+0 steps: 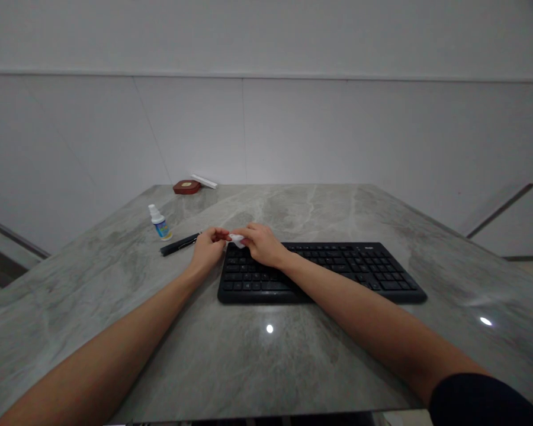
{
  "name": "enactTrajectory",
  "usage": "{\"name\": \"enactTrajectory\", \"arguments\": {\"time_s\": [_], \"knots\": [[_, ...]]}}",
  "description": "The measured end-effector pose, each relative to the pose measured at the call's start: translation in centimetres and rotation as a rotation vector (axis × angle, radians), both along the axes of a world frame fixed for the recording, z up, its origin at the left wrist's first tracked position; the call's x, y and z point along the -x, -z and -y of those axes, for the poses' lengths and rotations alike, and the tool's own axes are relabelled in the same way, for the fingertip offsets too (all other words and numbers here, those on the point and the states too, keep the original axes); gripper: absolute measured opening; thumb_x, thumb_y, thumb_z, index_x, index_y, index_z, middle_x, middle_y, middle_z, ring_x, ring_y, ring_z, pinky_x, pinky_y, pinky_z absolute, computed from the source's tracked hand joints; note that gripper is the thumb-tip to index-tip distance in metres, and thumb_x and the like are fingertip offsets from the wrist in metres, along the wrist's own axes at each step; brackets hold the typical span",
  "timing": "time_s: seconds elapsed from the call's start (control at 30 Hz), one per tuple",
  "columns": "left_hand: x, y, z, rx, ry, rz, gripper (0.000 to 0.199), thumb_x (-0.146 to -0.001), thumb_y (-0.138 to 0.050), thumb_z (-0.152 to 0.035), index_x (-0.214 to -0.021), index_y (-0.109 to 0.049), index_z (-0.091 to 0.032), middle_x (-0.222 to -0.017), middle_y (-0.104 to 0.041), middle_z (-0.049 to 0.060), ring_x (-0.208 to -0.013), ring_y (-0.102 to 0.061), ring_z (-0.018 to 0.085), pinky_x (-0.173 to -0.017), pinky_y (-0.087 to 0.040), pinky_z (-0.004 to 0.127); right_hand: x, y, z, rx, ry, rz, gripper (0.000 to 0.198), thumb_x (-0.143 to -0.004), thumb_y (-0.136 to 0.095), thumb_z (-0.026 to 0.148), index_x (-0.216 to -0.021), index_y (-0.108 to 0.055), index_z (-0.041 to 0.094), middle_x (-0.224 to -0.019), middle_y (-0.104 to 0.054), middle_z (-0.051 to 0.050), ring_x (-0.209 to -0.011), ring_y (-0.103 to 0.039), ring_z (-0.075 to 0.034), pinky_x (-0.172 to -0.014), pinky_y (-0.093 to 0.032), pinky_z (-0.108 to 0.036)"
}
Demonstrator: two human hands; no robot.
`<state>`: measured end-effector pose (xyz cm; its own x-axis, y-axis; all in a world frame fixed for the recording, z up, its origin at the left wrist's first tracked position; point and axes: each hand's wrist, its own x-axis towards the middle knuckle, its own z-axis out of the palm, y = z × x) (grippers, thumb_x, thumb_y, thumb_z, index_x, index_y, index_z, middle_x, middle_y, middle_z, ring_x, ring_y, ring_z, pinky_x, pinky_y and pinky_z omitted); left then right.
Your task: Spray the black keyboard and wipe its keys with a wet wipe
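Note:
Over the upper left corner of a black keyboard (333,260), my right hand (263,244) is closed on a small crumpled white tissue (237,239). My left hand (209,248) is just left of that corner, its fingers bent and its fingertips pinched together at the tissue's left edge. Part of the tissue is hidden under my right fingers. My right hand and forearm cover some of the keys. Beside my left hand lies a black pen-like tool (179,244) with a slim metallic strip. A small white spray bottle (160,223) with a blue and yellow label stands farther left.
The grey marble-patterned table (249,367) reaches back to a pale panelled wall (302,130). At its far left edge sit a reddish-brown case (186,187) and a flat white bar-shaped object (204,181) leaning on it. Ceiling lights reflect off the tabletop.

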<state>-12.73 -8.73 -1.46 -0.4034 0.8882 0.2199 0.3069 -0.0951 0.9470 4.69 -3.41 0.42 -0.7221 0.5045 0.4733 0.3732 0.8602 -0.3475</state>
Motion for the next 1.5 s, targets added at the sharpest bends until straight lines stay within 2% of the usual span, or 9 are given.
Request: {"name": "enactTrajectory", "arguments": {"time_s": [0.13, 0.27, 0.4, 0.5, 0.77, 0.9, 1.17, 1.33, 1.5], "knots": [[0.1, 0.0, -0.1, 0.021, 0.021, -0.014, 0.026, -0.053, -0.052, -0.013, -0.077, -0.062, -0.015, -0.075, -0.069, 0.006, -0.074, -0.063, 0.023, -0.076, -0.047, 0.035, -0.1, -0.4, 0.3, -0.072, 0.063, 0.048, 0.035, -0.088, -0.051, 0.013, -0.117, -0.065, 0.027, -0.092, -0.062, -0.005, -0.094, -0.053, -0.021, -0.079, -0.036, -0.033], [0.2, 0.1, -0.1, 0.028, 0.045, -0.026, 0.028, -0.051, -0.050, -0.012, -0.076, -0.063, -0.015, -0.074, -0.068, 0.006, -0.073, -0.063, 0.023, -0.075, -0.048, 0.034, -0.1, -0.4, 0.5, -0.084, 0.038, 0.073, 0.036, -0.090, -0.050, 0.015, -0.119, -0.063, 0.029, -0.095, -0.063, -0.005, -0.095, -0.053, -0.020, -0.079, -0.035, -0.032], [0.5, 0.3, -0.3, 0.030, 0.055, -0.037, 0.030, -0.050, -0.047, -0.012, -0.075, -0.063, -0.015, -0.074, -0.069, 0.006, -0.073, -0.063, 0.023, -0.073, -0.049, 0.034, -0.1, -0.3, 0.5, -0.094, 0.087, 0.079, 0.036, -0.087, -0.052, 0.014, -0.119, -0.064, 0.027, -0.092, -0.063, -0.006, -0.094, -0.054, -0.021, -0.078, -0.036, -0.032], [0.6, 0.5, -0.4, 0.028, 0.064, -0.046, 0.031, -0.049, -0.045, -0.012, -0.074, -0.063, -0.015, -0.074, -0.068, 0.006, -0.072, -0.062, 0.022, -0.074, -0.049, 0.034, -0.2, -0.3, 0.4, -0.081, 0.026, 0.082, 0.037, -0.088, -0.051, 0.014, -0.120, -0.063, 0.028, -0.096, -0.064, -0.005, -0.095, -0.053, -0.021, -0.080, -0.036, -0.032], [0.9, 0.7, -0.5, 0.049, 0.064, -0.059, 0.032, -0.049, -0.045, -0.014, -0.075, -0.064, -0.015, -0.074, -0.068, 0.006, -0.073, -0.063, 0.023, -0.071, -0.050, 0.033, -0.3, -0.4, 0.6, -0.077, -0.008, 0.094, 0.036, -0.089, -0.050, 0.014, -0.119, -0.064, 0.027, -0.095, -0.065, -0.005, -0.094, -0.053, -0.020, -0.082, -0.035, -0.032], [0.9, 0.6, -0.4, 0.057, 0.034, -0.073, 0.033, -0.050, -0.046, -0.016, -0.078, -0.064, -0.016, -0.081, -0.070, 0.007, -0.077, -0.063, 0.024, -0.070, -0.050, 0.032, -0.3, -0.4, 0.6, -0.104, 0.068, 0.073, 0.035, -0.087, -0.051, 0.013, -0.117, -0.065, 0.025, -0.095, -0.064, -0.006, -0.094, -0.053, -0.022, -0.082, -0.036, -0.034], [0.8, 0.1, 0.0, 0.079, 0.053, -0.118, 0.035, -0.052, -0.048, -0.017, -0.081, -0.067, -0.016, -0.078, -0.070, 0.006, -0.073, -0.062, 0.024, -0.066, -0.048, 0.032, -0.3, -0.3, 0.5, -0.078, 0.000, 0.068, 0.036, -0.087, -0.051, 0.013, -0.119, -0.064, 0.025, -0.096, -0.064, -0.006, -0.096, -0.054, -0.020, -0.083, -0.038, -0.032], [0.5, -0.5, 0.2, 0.106, 0.103, -0.167, 0.028, -0.055, -0.052, -0.018, -0.077, -0.069, -0.016, -0.073, -0.070, 0.006, -0.074, -0.063, 0.025, -0.069, -0.048, 0.033, -0.2, -0.3, 0.6, -0.070, 0.028, 0.051, 0.032, -0.089, -0.052, 0.017, -0.119, -0.063, 0.024, -0.096, -0.063, -0.007, -0.095, -0.054, -0.020, -0.085, -0.038, -0.033], [0.9, -1.5, 0.4, 0.153, 0.263, -0.233, 0.021, -0.060, -0.058, -0.023, -0.074, -0.073, -0.018, -0.071, -0.071, 0.003, -0.071, -0.062, 0.025, -0.074, -0.047, 0.034, -0.2, 0.0, 0.3, -0.044, -0.005, 0.026, 0.032, -0.089, -0.056, 0.020, -0.119, -0.062, 0.024, -0.100, -0.062, -0.006, -0.095, -0.053, -0.019, -0.085, -0.039, -0.033]]}}
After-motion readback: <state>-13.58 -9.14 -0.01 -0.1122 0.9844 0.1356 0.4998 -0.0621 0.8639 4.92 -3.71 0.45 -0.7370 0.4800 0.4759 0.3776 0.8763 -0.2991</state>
